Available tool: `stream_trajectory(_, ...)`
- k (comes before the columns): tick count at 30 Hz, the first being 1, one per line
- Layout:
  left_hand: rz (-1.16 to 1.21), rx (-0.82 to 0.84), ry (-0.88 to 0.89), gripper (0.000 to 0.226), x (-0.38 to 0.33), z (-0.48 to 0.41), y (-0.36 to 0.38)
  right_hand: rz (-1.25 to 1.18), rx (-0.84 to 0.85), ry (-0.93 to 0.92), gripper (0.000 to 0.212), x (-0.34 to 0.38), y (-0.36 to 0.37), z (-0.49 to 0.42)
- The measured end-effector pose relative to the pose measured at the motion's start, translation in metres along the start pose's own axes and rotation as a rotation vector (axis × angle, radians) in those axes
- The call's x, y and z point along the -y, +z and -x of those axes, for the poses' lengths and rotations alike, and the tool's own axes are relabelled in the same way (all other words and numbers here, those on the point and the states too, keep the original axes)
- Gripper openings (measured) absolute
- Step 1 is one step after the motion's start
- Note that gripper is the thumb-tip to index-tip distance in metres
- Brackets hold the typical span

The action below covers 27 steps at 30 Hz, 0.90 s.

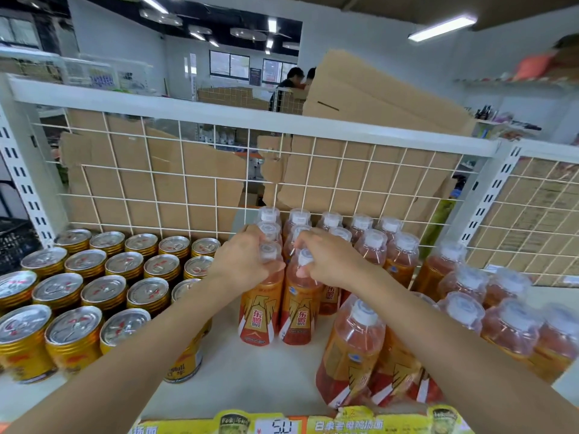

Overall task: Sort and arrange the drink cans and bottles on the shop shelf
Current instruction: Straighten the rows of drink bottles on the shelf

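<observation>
Two orange drink bottles with clear caps stand side by side at the front of a row on the white shelf (250, 380). My left hand (242, 258) grips the cap and neck of the left bottle (260, 308). My right hand (329, 261) grips the cap and neck of the right bottle (299, 311). Behind them more of the same bottles (372, 242) stand in rows up to the wire back. Gold drink cans (94, 286) with silver tops fill the shelf's left part in rows.
A shrink-wrapped pack of the same bottles (470, 327) lies at the right, one corner near my right forearm. A white wire grid (188, 183) backed with cardboard closes the shelf's rear. Yellow price labels (282, 426) line the front edge. People stand far behind the shelf.
</observation>
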State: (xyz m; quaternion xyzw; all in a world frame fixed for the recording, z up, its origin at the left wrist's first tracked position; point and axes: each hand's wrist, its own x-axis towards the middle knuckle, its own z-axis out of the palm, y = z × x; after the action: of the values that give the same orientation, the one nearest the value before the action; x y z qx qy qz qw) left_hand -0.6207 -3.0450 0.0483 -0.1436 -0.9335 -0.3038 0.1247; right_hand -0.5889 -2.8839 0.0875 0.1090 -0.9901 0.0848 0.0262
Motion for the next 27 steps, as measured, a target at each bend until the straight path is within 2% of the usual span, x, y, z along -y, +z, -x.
stream_trajectory(7, 0.093, -0.007, 0.022, 0.055, 0.008, 0.008, 0.007, 0.013, 0.035, -0.043, 0.049, -0.003, -0.002, -0.003)
stream_trajectory(9, 0.183, 0.020, 0.025, 0.065, 0.015, 0.014, 0.013, 0.004, 0.039, -0.062, 0.050, -0.005, -0.002, -0.003)
stream_trajectory(12, 0.250, 0.159, 0.009, 0.091, 0.029, 0.025, 0.024, -0.033, 0.044, -0.071, 0.052, -0.009, 0.000, -0.001)
stream_trajectory(14, 0.302, 0.192, -0.010, 0.095, 0.035, 0.029, 0.029, -0.053, 0.046, -0.065, 0.054, -0.011, 0.002, 0.001)
stream_trajectory(21, 0.258, 0.016, -0.078, 0.089, 0.030, 0.029, 0.041, -0.078, 0.026, -0.065, 0.056, -0.015, 0.008, -0.001)
stream_trajectory(27, 0.226, 0.012, -0.093, 0.090, 0.032, 0.028, 0.046, -0.079, 0.019, -0.074, 0.057, -0.017, 0.010, -0.001)
